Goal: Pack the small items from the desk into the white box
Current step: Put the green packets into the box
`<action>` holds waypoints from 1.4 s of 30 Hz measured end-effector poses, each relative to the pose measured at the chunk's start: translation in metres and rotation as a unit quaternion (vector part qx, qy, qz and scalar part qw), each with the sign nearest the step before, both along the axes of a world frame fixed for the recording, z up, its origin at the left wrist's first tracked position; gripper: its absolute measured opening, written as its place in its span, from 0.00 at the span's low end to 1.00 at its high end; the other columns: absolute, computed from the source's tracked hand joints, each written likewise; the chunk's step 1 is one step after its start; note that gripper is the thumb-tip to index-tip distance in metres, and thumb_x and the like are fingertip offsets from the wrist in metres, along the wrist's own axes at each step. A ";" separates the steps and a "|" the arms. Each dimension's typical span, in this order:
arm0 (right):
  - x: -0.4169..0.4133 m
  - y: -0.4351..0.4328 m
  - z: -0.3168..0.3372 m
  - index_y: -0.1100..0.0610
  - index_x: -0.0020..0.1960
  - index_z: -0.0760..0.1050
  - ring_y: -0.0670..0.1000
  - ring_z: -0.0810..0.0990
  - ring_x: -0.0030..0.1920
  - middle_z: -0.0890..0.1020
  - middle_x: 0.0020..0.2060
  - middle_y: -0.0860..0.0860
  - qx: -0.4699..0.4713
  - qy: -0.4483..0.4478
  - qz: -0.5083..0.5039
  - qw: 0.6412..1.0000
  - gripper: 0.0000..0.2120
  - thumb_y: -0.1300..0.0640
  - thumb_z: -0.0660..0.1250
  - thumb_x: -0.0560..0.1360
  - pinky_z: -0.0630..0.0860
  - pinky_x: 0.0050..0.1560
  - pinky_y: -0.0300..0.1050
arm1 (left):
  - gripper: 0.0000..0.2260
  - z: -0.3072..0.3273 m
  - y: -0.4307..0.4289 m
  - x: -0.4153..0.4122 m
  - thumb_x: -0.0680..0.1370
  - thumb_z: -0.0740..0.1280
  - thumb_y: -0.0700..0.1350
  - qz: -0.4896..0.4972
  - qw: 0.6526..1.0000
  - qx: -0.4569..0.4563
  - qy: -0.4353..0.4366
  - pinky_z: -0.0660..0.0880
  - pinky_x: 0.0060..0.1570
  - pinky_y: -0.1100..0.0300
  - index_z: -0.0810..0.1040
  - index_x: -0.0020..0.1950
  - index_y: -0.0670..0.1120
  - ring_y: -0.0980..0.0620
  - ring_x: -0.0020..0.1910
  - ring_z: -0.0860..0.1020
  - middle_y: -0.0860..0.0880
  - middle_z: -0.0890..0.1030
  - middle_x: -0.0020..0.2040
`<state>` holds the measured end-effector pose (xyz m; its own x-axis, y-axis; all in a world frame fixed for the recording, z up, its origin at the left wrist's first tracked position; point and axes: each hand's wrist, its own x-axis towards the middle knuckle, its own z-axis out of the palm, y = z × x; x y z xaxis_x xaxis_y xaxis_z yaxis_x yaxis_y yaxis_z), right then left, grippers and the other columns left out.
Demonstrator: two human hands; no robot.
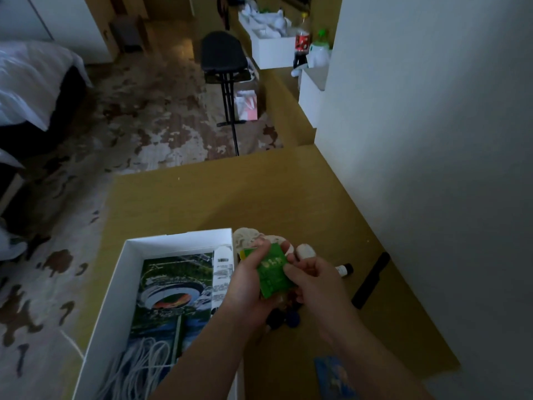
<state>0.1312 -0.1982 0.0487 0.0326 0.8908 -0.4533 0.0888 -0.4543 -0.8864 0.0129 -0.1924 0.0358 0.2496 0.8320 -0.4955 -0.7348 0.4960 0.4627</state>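
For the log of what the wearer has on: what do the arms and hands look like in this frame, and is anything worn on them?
Nothing is worn on either. The left hand and right hand have no gloves, and no rings show. The left forearm and right forearm are uncovered down to the picture's lower edge, with no sleeve, watch or bracelet in view. The dim light hides finer marks.

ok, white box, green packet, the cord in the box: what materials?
The white box looks like matte cardboard: thin folded walls. The green packet seems thin printed card or foil, flat; too blurred to settle. The cord is white, smooth, loosely coiled: likely plastic-sheathed cable or string.
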 end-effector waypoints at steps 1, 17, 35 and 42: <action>-0.002 -0.003 0.000 0.56 0.43 0.75 0.49 0.79 0.39 0.79 0.40 0.52 -0.007 0.005 -0.002 1.000 0.07 0.53 0.69 0.73 0.75 0.36 0.42 | 0.17 0.001 -0.001 -0.002 0.71 0.68 0.52 0.008 1.000 -0.003 0.001 0.80 0.35 0.55 0.81 0.51 0.40 0.46 0.35 0.83 0.43 0.83 0.38; -0.079 -0.028 -0.011 0.64 0.49 0.75 0.51 0.78 0.30 0.78 0.33 0.57 -0.139 0.171 0.086 0.972 0.07 0.61 0.62 0.76 0.73 0.29 0.42 | 0.11 -0.007 -0.040 -0.075 0.80 0.60 0.51 0.131 0.989 0.016 0.063 0.75 0.37 0.56 0.76 0.47 0.45 0.49 0.36 0.79 0.45 0.79 0.40; -0.159 -0.020 -0.016 0.60 0.44 0.80 0.50 0.76 0.32 0.79 0.35 0.55 -0.116 0.113 0.210 0.964 0.05 0.58 0.70 0.72 0.71 0.30 0.40 | 0.14 -0.020 -0.066 -0.175 0.76 0.65 0.52 0.075 0.980 -0.022 0.185 0.78 0.39 0.54 0.81 0.54 0.44 0.43 0.44 0.82 0.41 0.84 0.47; -0.158 -0.016 -0.024 0.54 0.47 0.81 0.50 0.82 0.39 0.84 0.42 0.51 -0.011 -0.081 0.246 0.966 0.08 0.50 0.68 0.74 0.79 0.40 0.44 | 0.03 -0.040 -0.067 -0.191 0.76 0.67 0.44 0.052 0.945 -0.056 0.318 0.79 0.32 0.58 0.80 0.46 0.45 0.48 0.39 0.84 0.44 0.85 0.42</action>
